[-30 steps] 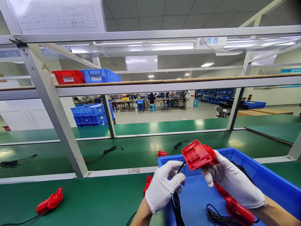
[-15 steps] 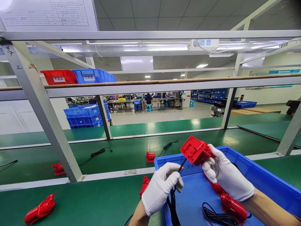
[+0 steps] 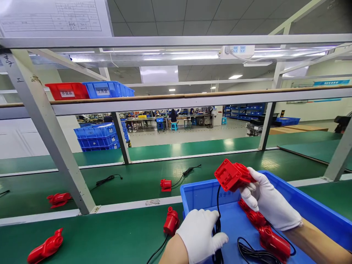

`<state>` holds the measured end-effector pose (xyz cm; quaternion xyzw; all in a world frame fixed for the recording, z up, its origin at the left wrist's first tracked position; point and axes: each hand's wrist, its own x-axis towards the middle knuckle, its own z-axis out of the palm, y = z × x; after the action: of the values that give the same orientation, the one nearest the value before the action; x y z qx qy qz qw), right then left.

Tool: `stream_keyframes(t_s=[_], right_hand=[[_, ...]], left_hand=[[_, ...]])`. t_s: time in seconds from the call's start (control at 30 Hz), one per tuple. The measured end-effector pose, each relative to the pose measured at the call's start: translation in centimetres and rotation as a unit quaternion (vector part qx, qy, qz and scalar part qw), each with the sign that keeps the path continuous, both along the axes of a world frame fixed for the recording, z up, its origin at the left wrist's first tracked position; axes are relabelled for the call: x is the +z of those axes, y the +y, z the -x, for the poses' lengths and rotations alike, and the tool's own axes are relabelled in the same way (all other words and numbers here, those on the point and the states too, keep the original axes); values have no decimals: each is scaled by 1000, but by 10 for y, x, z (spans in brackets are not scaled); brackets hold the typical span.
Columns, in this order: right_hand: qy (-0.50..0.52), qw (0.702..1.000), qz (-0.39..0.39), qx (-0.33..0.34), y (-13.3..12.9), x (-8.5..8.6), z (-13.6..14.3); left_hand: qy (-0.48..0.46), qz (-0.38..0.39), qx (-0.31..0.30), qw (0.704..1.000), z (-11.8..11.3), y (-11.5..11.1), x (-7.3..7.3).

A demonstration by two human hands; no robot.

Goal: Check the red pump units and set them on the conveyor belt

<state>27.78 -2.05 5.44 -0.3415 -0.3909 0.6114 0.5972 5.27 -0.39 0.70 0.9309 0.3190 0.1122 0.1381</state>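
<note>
Both my hands wear white gloves. In my right hand (image 3: 268, 200) is a red water pump (image 3: 231, 175), gripped by one end above the blue bin, its square ribbed base turned toward me. The pump's black power cord (image 3: 218, 200) hangs down from it toward my left hand (image 3: 202, 233), which is lower, at the bin's left side. Bundled loops of that cord pass between its thumb and fingers; the fingertips are partly hidden. Beneath my right hand, more red pumps (image 3: 275, 242) lie in the blue bin (image 3: 310, 196) with a coiled black cord (image 3: 255, 253).
On the near green surface lie a red pump (image 3: 171, 222) with its cord and another red pump (image 3: 46, 246). Further red pumps (image 3: 165, 185) lie on the green belt (image 3: 137, 190) behind a white rail. A grey post (image 3: 52, 128) stands at left; labelled boxes (image 3: 110, 89) sit on the shelf.
My left hand has moved down and slightly right along the cord. The held pump has shifted slightly right and tilted. Pumps on the belt behind the rail have slid left.
</note>
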Motion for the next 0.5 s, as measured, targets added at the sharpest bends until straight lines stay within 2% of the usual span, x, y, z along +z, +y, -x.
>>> stream_keyframes(t_s=[0.37, 0.5], right_hand=[[-40, 998, 28, -34, -2, -1, 5], [-125, 987, 5, -98, 2, 10, 1]], left_hand=[[21, -26, 0, 999, 0, 1, 0], [17, -24, 1, 1000, 1, 2, -2]])
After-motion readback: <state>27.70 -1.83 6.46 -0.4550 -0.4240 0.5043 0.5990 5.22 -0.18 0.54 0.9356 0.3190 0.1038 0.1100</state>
